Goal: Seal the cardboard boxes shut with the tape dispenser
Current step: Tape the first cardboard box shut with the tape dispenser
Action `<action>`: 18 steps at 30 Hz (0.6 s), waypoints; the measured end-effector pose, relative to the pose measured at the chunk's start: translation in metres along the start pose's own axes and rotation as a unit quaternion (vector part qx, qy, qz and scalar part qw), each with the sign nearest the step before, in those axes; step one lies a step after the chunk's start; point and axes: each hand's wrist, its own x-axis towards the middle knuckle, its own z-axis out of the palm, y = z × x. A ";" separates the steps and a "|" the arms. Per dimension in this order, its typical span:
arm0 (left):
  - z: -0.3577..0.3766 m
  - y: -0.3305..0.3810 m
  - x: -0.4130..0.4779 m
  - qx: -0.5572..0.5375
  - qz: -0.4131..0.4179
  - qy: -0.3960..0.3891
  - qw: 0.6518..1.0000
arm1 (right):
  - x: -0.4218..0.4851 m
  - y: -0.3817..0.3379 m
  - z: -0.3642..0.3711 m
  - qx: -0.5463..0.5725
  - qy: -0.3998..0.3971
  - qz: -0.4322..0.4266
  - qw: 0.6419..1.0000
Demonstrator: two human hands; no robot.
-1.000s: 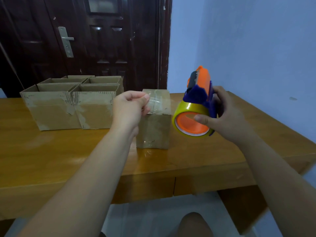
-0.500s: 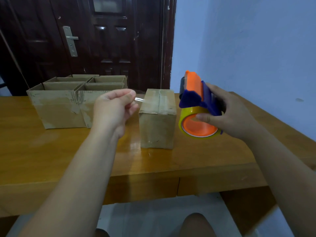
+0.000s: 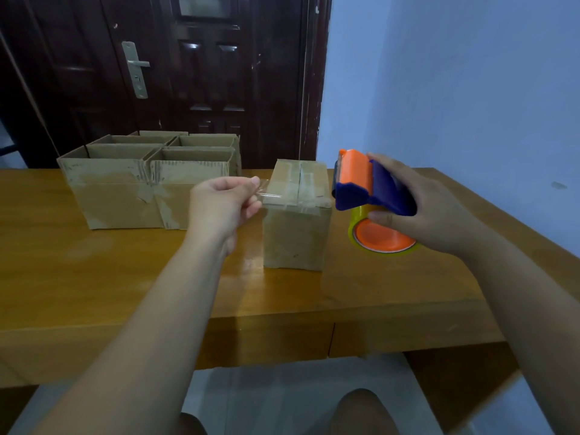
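The step in hand is judged to be the laying of a strip across the closed box (image 3: 295, 237), which stands upright on the desk (image 3: 125, 277) between the two hands. The free end of the clear tape (image 3: 266, 196) is pinched between thumb and forefinger of the left hand (image 3: 224, 205), just left of the box's top near edge, with the other fingers curled beneath. The forearm is stretched forward from the near left. The dispenser (image 3: 370, 189) is gripped by the right hand (image 3: 417, 211) just right of the box. The fingers are wrapped over the blue handle, and what looks like the thumb is set against the yellow roll (image 3: 383, 243), which hangs below. The orange head is pointed left toward the box. The tape is seen drawn from left to right over the top, across the seam (image 3: 299, 183) that runs near to far; whether it is already stuck down cannot be told. For a good seal, the strip should be held taut and level and lowered squarely over the flaps. The left end should be pressed down the left wall first, and the dispenser drawn down the right wall before the cut, so that no wrinkle is left. A cluster of open boxes (image 3: 125, 196) is set at the far left, well apart and not yet closed.
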 end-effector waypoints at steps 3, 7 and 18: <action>0.002 -0.003 0.005 0.019 -0.006 0.028 0.999 | 0.008 -0.003 -0.002 -0.013 -0.004 -0.003 1.000; 0.002 -0.010 0.009 0.062 0.011 0.046 0.997 | 0.018 -0.003 -0.004 -0.018 -0.021 0.011 1.000; 0.001 -0.014 0.020 0.115 0.011 0.045 0.992 | 0.025 0.001 0.001 -0.048 -0.008 0.028 0.998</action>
